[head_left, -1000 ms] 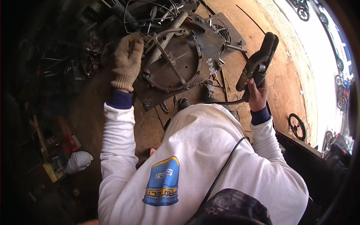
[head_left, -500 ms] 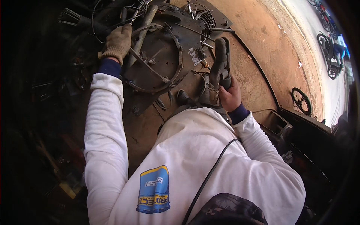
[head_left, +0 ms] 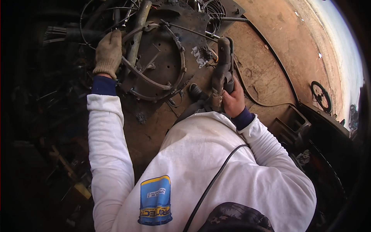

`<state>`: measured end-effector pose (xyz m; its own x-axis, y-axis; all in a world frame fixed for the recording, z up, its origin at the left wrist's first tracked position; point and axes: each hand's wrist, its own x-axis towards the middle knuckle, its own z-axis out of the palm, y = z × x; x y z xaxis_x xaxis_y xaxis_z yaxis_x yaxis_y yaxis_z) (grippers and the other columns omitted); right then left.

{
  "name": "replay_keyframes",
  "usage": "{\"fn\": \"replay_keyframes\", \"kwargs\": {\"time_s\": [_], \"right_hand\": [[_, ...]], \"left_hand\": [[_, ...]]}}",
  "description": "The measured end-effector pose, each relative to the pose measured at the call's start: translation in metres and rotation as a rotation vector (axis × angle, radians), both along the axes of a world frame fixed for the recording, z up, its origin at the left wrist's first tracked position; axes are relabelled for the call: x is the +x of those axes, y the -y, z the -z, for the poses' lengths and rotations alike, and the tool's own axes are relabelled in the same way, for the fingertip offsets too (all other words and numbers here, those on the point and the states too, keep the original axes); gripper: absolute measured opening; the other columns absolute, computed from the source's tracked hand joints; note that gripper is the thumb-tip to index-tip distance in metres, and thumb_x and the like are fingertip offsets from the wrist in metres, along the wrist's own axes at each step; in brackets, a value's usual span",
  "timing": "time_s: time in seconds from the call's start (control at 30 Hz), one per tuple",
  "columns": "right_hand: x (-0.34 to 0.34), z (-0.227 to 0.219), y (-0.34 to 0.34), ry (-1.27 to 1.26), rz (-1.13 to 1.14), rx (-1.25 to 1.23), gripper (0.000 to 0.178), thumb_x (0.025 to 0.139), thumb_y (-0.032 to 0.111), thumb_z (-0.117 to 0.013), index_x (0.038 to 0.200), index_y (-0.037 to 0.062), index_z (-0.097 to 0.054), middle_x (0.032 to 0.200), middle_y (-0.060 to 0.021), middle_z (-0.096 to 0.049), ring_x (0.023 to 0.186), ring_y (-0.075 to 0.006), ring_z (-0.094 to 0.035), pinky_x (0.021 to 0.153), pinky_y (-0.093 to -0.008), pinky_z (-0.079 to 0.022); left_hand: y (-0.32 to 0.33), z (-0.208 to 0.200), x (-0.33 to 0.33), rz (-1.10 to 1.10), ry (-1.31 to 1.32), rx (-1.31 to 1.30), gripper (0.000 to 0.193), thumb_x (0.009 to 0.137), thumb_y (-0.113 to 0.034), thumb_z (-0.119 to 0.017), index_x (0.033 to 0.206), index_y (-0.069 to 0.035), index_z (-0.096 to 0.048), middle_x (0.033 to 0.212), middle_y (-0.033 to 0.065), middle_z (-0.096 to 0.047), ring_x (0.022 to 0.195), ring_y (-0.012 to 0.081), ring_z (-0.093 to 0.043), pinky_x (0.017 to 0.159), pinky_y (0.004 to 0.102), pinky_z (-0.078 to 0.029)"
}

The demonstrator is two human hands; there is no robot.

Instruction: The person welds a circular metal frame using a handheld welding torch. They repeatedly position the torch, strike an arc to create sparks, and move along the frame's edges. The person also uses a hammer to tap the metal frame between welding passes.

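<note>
My left hand [head_left: 108, 53], in a knitted brown glove, is closed beside the left side of a rusty metal ring [head_left: 181, 63]. What its fingers hold is hidden; a thin bright rod [head_left: 128, 16] shows just past the fingertips. The ring lies over a dark metal plate [head_left: 162, 33], and a round pipe [head_left: 138, 36] slants across the plate next to my glove. My bare right hand [head_left: 234, 99] is closed round the lower part of a dark, bulky object with a curved, worn edge [head_left: 221, 67], held upright in front of my body. Its kind is unclear.
A bundle of thin rods [head_left: 56, 34] sticks out at the far left. Coiled wire [head_left: 216, 13] lies behind the plate. A hose [head_left: 247, 91] crosses the brown floor [head_left: 266, 77] at right, near a metal box [head_left: 291, 121]. Farther off stands a wheel [head_left: 321, 96].
The whole view has shifted slightly, and the motorcycles at the far right have left the picture. My gloved left hand sits a little farther left. The dark object in my right hand stands slightly straighter.
</note>
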<state>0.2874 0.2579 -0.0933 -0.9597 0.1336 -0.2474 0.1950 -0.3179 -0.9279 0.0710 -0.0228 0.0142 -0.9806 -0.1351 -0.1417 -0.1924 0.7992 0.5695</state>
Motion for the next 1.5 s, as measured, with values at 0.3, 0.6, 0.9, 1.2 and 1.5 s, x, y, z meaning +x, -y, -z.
{"fn": "replay_keyframes", "kwargs": {"time_s": [0.3,0.6,0.9,1.2,1.5], "right_hand": [[-0.003,-0.001,0.004,0.014,-0.007,-0.054,0.031,0.082,0.004,-0.061,0.111,0.0006,-0.052,0.101,-0.0063,-0.063,0.091,-0.0118,-0.058,0.081,-0.0280,-0.047],[-0.001,0.004,0.009,0.015,-0.006,-0.071,0.035,0.083,0.005,-0.062,0.115,0.0005,-0.051,0.102,-0.0067,-0.063,0.092,-0.0122,-0.058,0.081,-0.0283,-0.047],[0.000,0.006,0.012,0.033,-0.016,-0.089,0.037,0.084,-0.003,-0.055,0.120,0.0015,-0.049,0.105,-0.0033,-0.058,0.090,-0.0103,-0.057,0.080,-0.0266,-0.047],[0.008,0.011,0.009,0.005,0.078,-0.215,0.041,0.082,-0.004,-0.051,0.123,-0.0001,-0.046,0.113,-0.0053,-0.059,0.100,-0.0132,-0.058,0.090,-0.0284,-0.046],[0.005,0.006,0.013,0.044,0.012,-0.134,0.036,0.083,0.000,-0.055,0.118,0.0006,-0.050,0.108,-0.0050,-0.061,0.096,-0.0126,-0.057,0.086,-0.0284,-0.046]], "left_hand": [[0.001,0.002,-0.001,-0.044,0.043,0.033,0.043,0.092,-0.039,-0.046,0.103,-0.003,-0.067,0.076,0.0106,-0.064,0.071,0.0229,-0.060,0.070,0.0347,-0.047],[0.011,0.013,-0.003,0.012,-0.068,-0.006,0.042,0.092,-0.039,-0.046,0.103,-0.005,-0.068,0.074,0.0105,-0.064,0.067,0.0247,-0.060,0.069,0.0358,-0.047],[0.008,0.008,0.001,0.007,-0.022,0.050,0.039,0.093,-0.038,-0.049,0.103,-0.005,-0.068,0.065,0.0063,-0.061,0.058,0.0158,-0.058,0.057,0.0329,-0.045],[0.012,0.012,-0.001,0.010,-0.035,0.062,0.040,0.093,-0.036,-0.046,0.096,0.000,-0.064,0.074,0.0110,-0.060,0.067,0.0212,-0.058,0.067,0.0351,-0.046],[0.008,0.006,0.003,0.022,-0.068,0.041,0.040,0.092,-0.035,-0.048,0.103,-0.002,-0.067,0.073,0.0082,-0.060,0.066,0.0182,-0.056,0.065,0.0317,-0.045]]}}
